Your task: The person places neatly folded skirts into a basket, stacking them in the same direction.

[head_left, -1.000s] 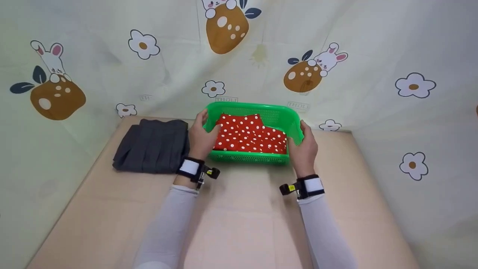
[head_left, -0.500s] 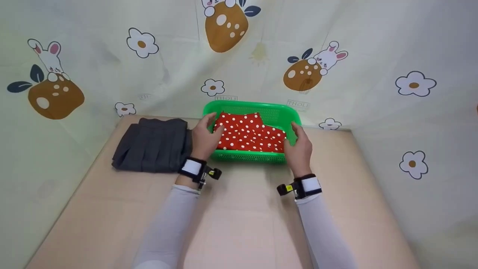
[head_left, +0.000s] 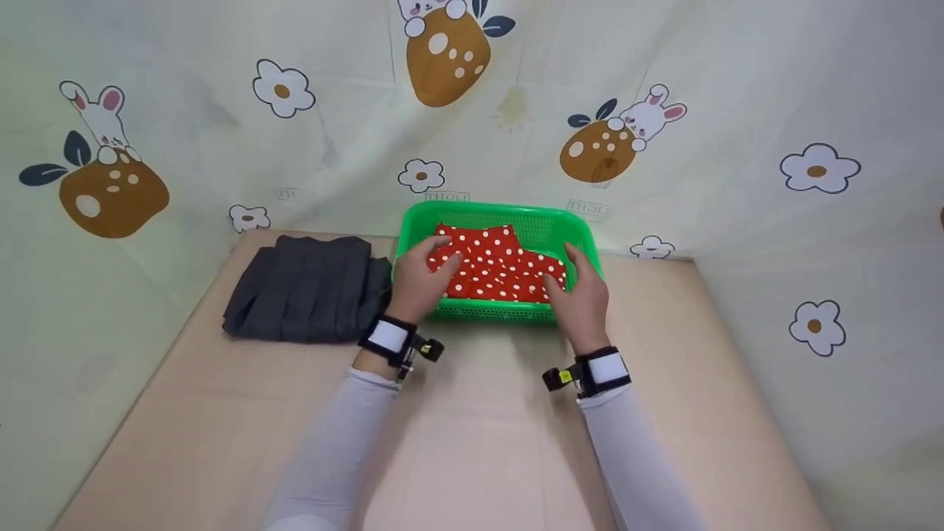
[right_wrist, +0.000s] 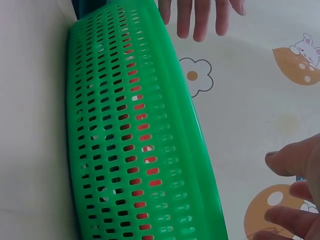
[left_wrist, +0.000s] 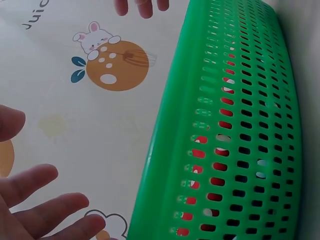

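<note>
Lying just left of my left hand (head_left: 420, 284), the folded dark cloth (head_left: 306, 287) could, I judged, have been dragged askew by an outward swing of that hand. It hovered with thumb and fingers spread apart, gripping nothing. Between my hands, inside the green basket (head_left: 490, 311), lay the red dotted cloth (head_left: 483, 262); a snagging fingertip might have rumpled it. My right hand (head_left: 582, 299), likewise loosely spread and without hold, had the basket's right end below it. Under both hands, the rim (left_wrist: 162, 145) stood in the way of any low sweep; beyond them rose the patterned curtain (head_left: 354, 133).
</note>
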The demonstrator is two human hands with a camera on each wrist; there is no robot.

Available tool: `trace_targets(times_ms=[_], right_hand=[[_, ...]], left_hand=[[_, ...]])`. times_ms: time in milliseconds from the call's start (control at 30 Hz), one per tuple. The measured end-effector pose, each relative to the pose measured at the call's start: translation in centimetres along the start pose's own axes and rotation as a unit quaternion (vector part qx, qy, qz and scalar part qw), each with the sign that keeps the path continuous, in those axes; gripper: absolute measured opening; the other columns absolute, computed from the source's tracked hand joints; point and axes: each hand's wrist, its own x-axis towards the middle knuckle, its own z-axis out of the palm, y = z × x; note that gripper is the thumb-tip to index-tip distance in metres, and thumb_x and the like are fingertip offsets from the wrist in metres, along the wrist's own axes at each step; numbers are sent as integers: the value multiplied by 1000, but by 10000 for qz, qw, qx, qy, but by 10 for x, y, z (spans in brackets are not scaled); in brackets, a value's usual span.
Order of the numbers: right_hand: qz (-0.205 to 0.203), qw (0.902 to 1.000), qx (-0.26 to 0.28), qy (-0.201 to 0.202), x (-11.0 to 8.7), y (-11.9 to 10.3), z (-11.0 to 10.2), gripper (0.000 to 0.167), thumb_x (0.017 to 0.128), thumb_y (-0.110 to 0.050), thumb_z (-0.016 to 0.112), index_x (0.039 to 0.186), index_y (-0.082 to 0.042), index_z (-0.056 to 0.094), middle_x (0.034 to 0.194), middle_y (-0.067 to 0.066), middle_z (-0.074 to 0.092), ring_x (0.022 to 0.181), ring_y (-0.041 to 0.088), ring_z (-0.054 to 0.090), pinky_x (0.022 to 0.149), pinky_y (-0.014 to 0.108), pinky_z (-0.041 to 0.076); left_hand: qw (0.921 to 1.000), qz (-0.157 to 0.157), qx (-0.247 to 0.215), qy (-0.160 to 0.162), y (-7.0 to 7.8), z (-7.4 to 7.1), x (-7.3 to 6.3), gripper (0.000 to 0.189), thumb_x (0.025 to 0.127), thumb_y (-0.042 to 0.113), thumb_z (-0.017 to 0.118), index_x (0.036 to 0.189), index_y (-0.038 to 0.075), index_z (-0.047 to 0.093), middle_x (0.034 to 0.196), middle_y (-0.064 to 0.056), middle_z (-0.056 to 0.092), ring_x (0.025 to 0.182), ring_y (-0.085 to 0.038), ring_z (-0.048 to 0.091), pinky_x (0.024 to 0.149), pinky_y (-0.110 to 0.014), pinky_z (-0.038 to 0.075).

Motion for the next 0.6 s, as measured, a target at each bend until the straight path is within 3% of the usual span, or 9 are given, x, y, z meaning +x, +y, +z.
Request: trace_targets(times_ms=[100,267,433,600], right_hand=[[-242,9996,-156,24,-3,-3,3,64,98,-21,75,156,-10,51,160,12,55,150,31,50,124,51,42],[-604,9971,-448,-79,-8,-7,10,61,98,-23,75,154,-9,54,158,15,56,150,34,50,124,53,41],[-916,9934,-632,-262,-13,-11,18,56,97,-22,75,149,-7,59,154,18,60,149,36,50,124,55,39],[-955,9909,-819,-482,-18,-14,23,53,97,-24,76,146,-8,62,155,18,58,148,37,51,124,56,39]], left_hand=[[9985,305,465,-21,0,1,0,42,101,28,72,138,7,69,142,-14,69,137,-32,61,118,-51,48],[9884,749,1315,-97,0,1,-3,44,101,30,71,137,5,70,141,-17,70,138,-35,61,118,-51,48],[9809,744,1762,-343,3,3,-4,47,102,35,68,138,5,70,143,-18,68,135,-37,61,116,-52,50],[9760,613,2038,-472,2,6,-3,50,102,39,67,140,6,69,144,-18,67,135,-38,61,116,-52,50]])
